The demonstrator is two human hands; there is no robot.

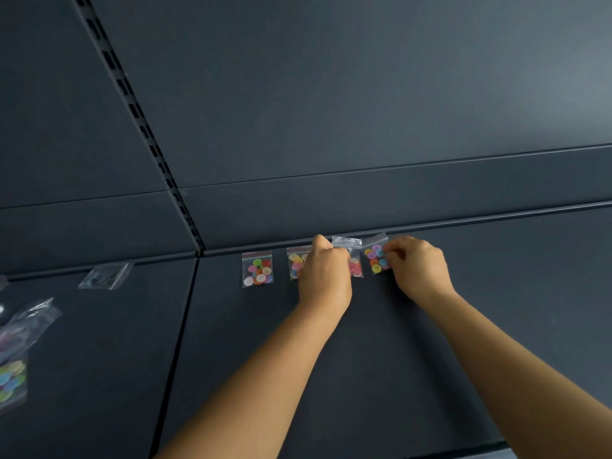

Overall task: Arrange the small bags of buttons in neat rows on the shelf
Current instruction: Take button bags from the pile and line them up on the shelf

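Where right hand [418, 266] pinches: button bag [376, 256].

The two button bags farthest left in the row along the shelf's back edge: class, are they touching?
Apart. The head view shows a strip of dark shelf between the leftmost bag and the second bag.

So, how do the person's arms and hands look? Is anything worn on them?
Both forearms are bare up to the picture's lower edge: no sleeves show. The left hand and the right hand wear no gloves, and I see no watch, bracelet or ring. Fingernails are too small to judge.
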